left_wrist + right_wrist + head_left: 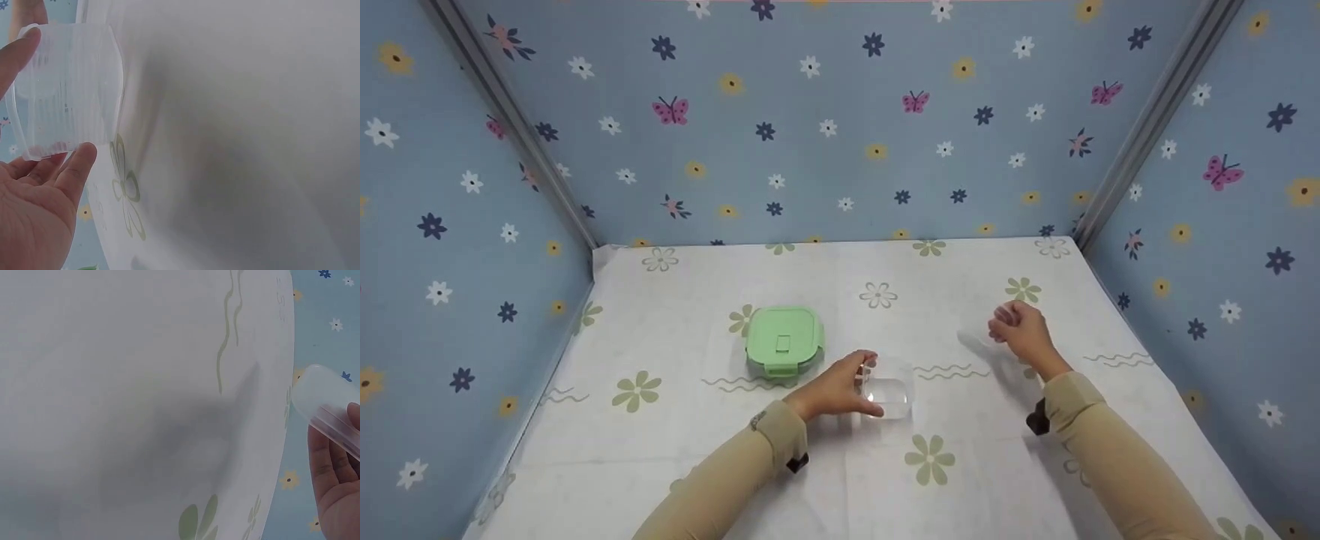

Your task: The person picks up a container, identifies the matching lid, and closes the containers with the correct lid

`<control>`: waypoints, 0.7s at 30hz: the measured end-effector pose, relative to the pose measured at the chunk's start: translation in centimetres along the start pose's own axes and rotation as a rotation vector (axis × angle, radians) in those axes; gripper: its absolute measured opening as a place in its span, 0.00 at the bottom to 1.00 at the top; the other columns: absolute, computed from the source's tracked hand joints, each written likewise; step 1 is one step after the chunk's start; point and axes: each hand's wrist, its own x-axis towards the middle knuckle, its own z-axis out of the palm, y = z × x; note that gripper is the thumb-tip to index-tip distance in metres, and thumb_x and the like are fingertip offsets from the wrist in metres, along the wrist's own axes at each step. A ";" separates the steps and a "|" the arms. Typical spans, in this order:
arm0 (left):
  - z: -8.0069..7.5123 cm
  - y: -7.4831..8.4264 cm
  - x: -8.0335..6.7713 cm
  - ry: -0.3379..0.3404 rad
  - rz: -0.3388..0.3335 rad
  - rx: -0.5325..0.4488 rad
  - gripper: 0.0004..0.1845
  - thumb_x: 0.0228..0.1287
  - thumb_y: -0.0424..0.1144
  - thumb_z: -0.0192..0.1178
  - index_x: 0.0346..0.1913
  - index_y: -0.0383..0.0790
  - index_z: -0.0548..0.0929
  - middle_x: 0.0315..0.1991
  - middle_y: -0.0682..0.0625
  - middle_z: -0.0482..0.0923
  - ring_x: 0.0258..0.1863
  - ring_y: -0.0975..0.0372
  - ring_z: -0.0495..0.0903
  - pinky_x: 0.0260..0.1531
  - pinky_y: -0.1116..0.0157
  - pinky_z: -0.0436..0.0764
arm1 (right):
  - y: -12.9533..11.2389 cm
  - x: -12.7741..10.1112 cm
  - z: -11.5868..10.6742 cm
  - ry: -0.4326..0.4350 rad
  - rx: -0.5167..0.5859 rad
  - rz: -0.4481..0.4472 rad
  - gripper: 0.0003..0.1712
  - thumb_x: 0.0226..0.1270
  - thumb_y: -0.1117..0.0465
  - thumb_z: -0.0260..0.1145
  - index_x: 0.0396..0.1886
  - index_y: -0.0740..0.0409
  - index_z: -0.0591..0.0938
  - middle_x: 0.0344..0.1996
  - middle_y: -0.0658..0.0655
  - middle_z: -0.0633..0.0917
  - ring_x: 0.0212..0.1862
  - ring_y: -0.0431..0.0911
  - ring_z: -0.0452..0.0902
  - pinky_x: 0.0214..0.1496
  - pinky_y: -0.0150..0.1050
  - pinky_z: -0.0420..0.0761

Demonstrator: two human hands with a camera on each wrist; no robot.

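My left hand (834,388) grips a small clear plastic container (889,396), thumb on one side and fingers on the other. In the left wrist view the container (79,93) shows ribbed, see-through walls and lies sideways in the picture. To the right, my right hand (1024,334) is raised over the cloth. It pinches a translucent, round-cornered plastic lid (320,391) between thumb and fingers, best seen at the right edge of the right wrist view. The lid and the container are apart.
A food box with a green clip-on lid (784,337) stands just left of my left hand, its lid on. A white flowered cloth (660,465) covers the table. Blue patterned walls (840,112) enclose the back and both sides.
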 end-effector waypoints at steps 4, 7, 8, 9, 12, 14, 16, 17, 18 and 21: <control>-0.1 0.0 -0.1 -0.006 -0.019 0.006 0.57 0.53 0.44 0.86 0.81 0.34 0.63 0.78 0.35 0.72 0.73 0.42 0.75 0.76 0.45 0.74 | -0.3 -0.1 0.3 -0.009 0.014 -0.010 0.08 0.79 0.68 0.66 0.51 0.65 0.77 0.57 0.70 0.84 0.43 0.38 0.87 0.47 0.31 0.90; -0.1 0.0 -0.1 -0.012 -0.030 0.018 0.58 0.54 0.44 0.86 0.83 0.35 0.62 0.79 0.37 0.71 0.74 0.43 0.74 0.77 0.45 0.73 | -0.6 -0.2 0.5 -0.008 0.025 -0.019 0.09 0.79 0.69 0.66 0.53 0.67 0.77 0.57 0.71 0.84 0.42 0.39 0.87 0.46 0.31 0.89; -0.1 0.0 0.0 -0.014 -0.029 0.019 0.58 0.54 0.44 0.85 0.83 0.35 0.61 0.79 0.37 0.71 0.75 0.43 0.74 0.77 0.45 0.73 | -0.7 -0.3 0.6 -0.006 0.027 -0.024 0.09 0.79 0.69 0.66 0.52 0.67 0.77 0.57 0.71 0.84 0.42 0.39 0.87 0.46 0.31 0.89; -0.1 0.0 0.0 -0.016 -0.027 0.022 0.59 0.54 0.44 0.85 0.83 0.35 0.61 0.79 0.37 0.70 0.75 0.43 0.74 0.77 0.44 0.73 | -0.8 -0.3 0.6 -0.007 0.027 -0.032 0.09 0.79 0.69 0.66 0.52 0.68 0.77 0.57 0.71 0.85 0.42 0.39 0.87 0.46 0.31 0.89; -0.2 0.1 0.0 -0.025 -0.025 0.025 0.60 0.54 0.43 0.86 0.84 0.35 0.59 0.80 0.37 0.69 0.76 0.43 0.73 0.78 0.45 0.72 | -1.0 -0.4 0.8 -0.007 0.027 -0.055 0.08 0.79 0.69 0.66 0.50 0.67 0.77 0.55 0.70 0.85 0.41 0.38 0.87 0.45 0.31 0.89; -0.2 0.2 -0.1 -0.030 -0.024 0.025 0.61 0.54 0.44 0.86 0.84 0.35 0.59 0.80 0.37 0.69 0.77 0.43 0.72 0.79 0.45 0.71 | -1.2 -0.4 0.9 -0.007 0.028 -0.069 0.07 0.79 0.69 0.66 0.49 0.66 0.77 0.53 0.69 0.86 0.41 0.37 0.87 0.44 0.30 0.89; -0.2 0.1 -0.1 -0.036 -0.027 0.025 0.61 0.54 0.45 0.86 0.85 0.37 0.58 0.81 0.38 0.68 0.78 0.43 0.71 0.79 0.46 0.70 | -1.4 -0.6 1.1 -0.010 0.030 -0.090 0.07 0.79 0.69 0.67 0.49 0.67 0.77 0.51 0.69 0.86 0.40 0.37 0.86 0.44 0.29 0.89; -0.2 0.1 -0.1 -0.036 -0.027 0.027 0.62 0.54 0.46 0.86 0.85 0.37 0.58 0.81 0.38 0.68 0.78 0.44 0.71 0.79 0.46 0.70 | -1.5 -0.7 1.2 -0.010 0.037 -0.096 0.07 0.79 0.70 0.67 0.49 0.67 0.77 0.51 0.68 0.86 0.40 0.36 0.86 0.44 0.29 0.89; -0.3 0.2 -0.2 -0.036 -0.026 0.029 0.62 0.54 0.47 0.86 0.85 0.38 0.58 0.81 0.39 0.67 0.78 0.44 0.71 0.79 0.46 0.70 | -1.6 -0.7 1.2 -0.009 0.042 -0.105 0.07 0.79 0.70 0.67 0.49 0.68 0.77 0.51 0.68 0.86 0.40 0.36 0.86 0.44 0.29 0.89; -0.3 0.1 -0.2 -0.027 -0.019 0.032 0.61 0.54 0.50 0.86 0.85 0.38 0.59 0.81 0.40 0.67 0.77 0.45 0.71 0.78 0.47 0.71 | -1.9 -1.0 1.5 -0.011 0.062 -0.132 0.07 0.78 0.71 0.67 0.48 0.69 0.77 0.50 0.69 0.86 0.40 0.36 0.86 0.43 0.29 0.89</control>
